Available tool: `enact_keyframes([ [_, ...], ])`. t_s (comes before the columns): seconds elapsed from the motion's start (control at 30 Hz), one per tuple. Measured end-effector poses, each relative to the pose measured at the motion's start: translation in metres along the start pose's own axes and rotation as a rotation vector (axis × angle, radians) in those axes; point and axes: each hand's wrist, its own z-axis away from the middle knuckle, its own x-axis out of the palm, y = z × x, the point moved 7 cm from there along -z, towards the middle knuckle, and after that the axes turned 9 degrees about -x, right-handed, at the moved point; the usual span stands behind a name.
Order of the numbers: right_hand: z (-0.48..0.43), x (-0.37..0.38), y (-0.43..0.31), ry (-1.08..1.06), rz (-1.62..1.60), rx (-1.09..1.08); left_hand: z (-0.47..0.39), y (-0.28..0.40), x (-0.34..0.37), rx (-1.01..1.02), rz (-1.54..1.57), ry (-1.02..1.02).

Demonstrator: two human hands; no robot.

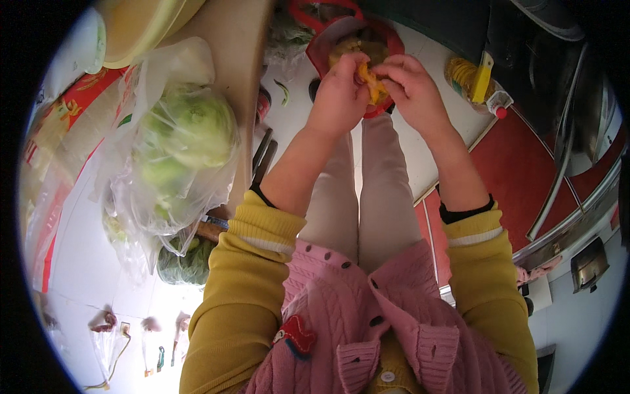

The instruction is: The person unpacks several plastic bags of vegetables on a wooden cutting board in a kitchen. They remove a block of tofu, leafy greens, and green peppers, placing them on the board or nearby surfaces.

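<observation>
Between my two hands is a small, soft orange piece (372, 84), which looks like peeled fruit or peel. My left hand (343, 91) pinches it from the left side. The fingertips of my right hand (409, 84) close on its right side. Directly below is a red bin or bucket (325, 47) with a raised red handle and yellowish scraps (352, 45) inside. My fingers cover part of the orange piece and of the bin's opening.
At left, a countertop edge (246, 54) runs beside a clear plastic bag of cabbage (189, 130) and a pale yellow basin (147, 29). An oil bottle (472, 86) with a red cap stands at right. A green scrap (282, 92) lies on the floor.
</observation>
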Motion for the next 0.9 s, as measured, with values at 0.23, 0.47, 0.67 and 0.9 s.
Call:
enact_keyframes([
  [0.23, 0.002, -0.003, 0.010, 0.074, 0.083, 0.130, -0.003, -0.004, -0.006, -0.004, -0.061, 0.012],
  [0.47, 0.033, 0.019, 0.040, 0.201, -0.823, 0.710, -0.009, -0.013, -0.018, -0.036, -0.039, -0.032],
  [0.67, 0.010, 0.008, 0.007, 0.013, -0.370, 0.219, -0.005, -0.014, -0.010, -0.103, 0.111, -0.035],
  [0.9, 0.041, 0.022, 0.039, 0.354, -1.081, 0.815, 0.001, -0.004, -0.011, -0.096, -0.057, -0.012],
])
